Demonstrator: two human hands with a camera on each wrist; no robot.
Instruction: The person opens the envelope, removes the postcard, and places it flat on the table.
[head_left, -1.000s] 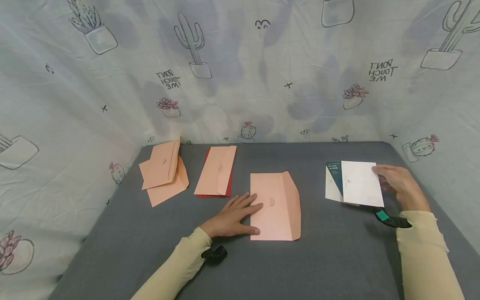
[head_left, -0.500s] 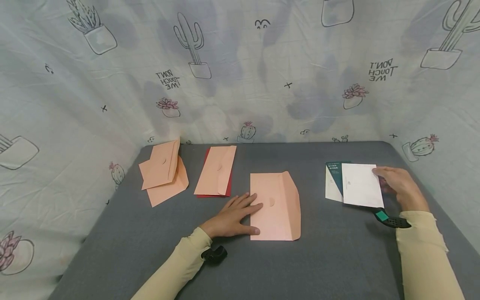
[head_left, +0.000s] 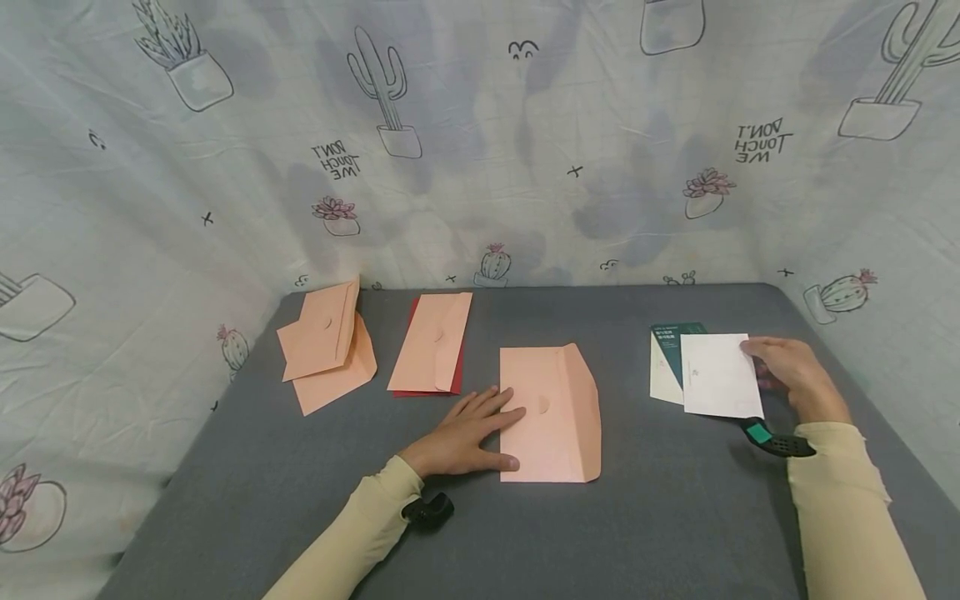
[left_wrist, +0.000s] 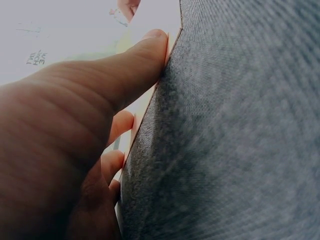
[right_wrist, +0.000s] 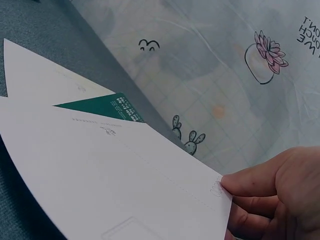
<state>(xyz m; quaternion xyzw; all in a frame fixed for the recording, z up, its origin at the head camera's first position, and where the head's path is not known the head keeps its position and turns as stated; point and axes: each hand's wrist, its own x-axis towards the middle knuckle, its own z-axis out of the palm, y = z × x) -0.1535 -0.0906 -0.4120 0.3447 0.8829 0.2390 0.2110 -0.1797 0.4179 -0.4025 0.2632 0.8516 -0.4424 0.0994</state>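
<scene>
My left hand (head_left: pixel 465 433) lies with spread fingers over the left edge of a pink envelope (head_left: pixel 551 417), whose flap is unfolded toward the right. In the left wrist view the thumb (left_wrist: pixel 142 60) rests along the envelope's edge. Over on the right, my right hand (head_left: pixel 798 375) pinches the right edge of a white postcard (head_left: pixel 722 375) between thumb and fingers. Faint printed lines show on the postcard in the right wrist view. Beneath and left of it lie a green card (head_left: pixel 669 343) and a cream-white card (head_left: pixel 664 379), both partly covered.
A pink envelope (head_left: pixel 431 342) lies on a red one (head_left: pixel 459 375) at the back middle. More pink envelopes (head_left: pixel 322 333) overlap at the back left. The grey table (head_left: pixel 645 533) ends at a cactus-print curtain (head_left: pixel 480 125).
My right hand has drawn the white postcard slightly toward me, showing more of the green card's top edge. The left hand and its envelope have stayed put.
</scene>
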